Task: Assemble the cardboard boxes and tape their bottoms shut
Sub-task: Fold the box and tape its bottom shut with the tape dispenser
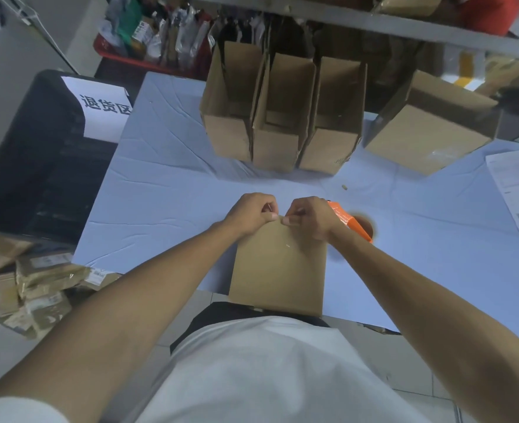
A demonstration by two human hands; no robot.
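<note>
The fingers (272, 215) of both hands are curled and pinched at the far edge of the flat cardboard box (278, 267), the left hand (250, 213) and the right hand (308, 218) being set just beside each other at the middle of that edge. The grip is judged to be placed there so that the two layers can be pulled apart and the box opened into shape. The near end of the box overhangs the surface (160, 178) and is braced against the person's waist, presumably to keep it from sliding.

An orange tape dispenser (356, 225) is left just beside the right hand, within easy reach for the sealing step.

One flat box is counted in hand. Three assembled boxes (278, 126) are stood upright in a close row at the far side, and a fourth box (429, 126) is set apart to their right, kept clear of the working area. One printed sheet (517, 193) lies at the right edge.
</note>
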